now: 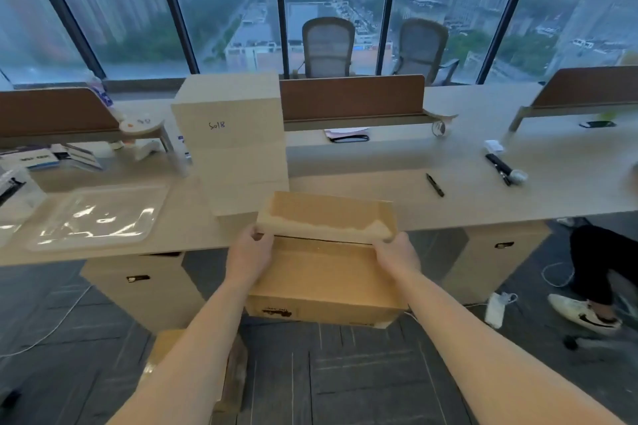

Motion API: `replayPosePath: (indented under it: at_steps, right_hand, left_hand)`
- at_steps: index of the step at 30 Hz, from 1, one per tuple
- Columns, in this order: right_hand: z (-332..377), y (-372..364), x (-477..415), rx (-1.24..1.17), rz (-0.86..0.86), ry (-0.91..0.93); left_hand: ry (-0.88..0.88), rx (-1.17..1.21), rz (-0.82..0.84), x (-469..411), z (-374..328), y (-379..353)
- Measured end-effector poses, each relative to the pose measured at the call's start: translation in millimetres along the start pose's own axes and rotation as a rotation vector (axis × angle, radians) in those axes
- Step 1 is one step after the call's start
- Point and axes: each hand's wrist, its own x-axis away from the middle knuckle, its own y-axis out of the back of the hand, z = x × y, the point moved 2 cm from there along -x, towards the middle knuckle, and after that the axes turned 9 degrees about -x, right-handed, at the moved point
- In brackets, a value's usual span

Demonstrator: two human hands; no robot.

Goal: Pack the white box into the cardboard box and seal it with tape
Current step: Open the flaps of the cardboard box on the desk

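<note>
A brown cardboard box [324,283] is held in front of the desk edge, its near top flap lying flat. Its far flap [328,214] stands raised, with torn paper along its front edge. My left hand [249,252] grips the flap's left corner. My right hand [397,254] grips its right corner. A dark gap shows between the two flaps. What lies inside the box is hidden. A tall pale box [234,138] marked with handwriting stands on the desk just behind.
A clear plastic tray [100,214] lies on the desk [483,190] at left. A black marker [435,185], a dark tool [499,167] and a tape roll [438,129] lie to the right. Another cardboard box [165,348] sits on the floor. A person's leg and shoe [583,314] are at right.
</note>
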Motion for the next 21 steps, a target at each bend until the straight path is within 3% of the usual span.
replayPosePath:
  at_steps: [9,21]
  right_hand:
    - [-1,98,-85,-0.026,-0.02,-0.006]
    - [58,91,-258,0.006,-0.071,-0.012]
  left_hand:
    - [-0.071,0.034,0.09,-29,-102,-73]
    - [0.026,0.032,0.094,-213,-159,-150]
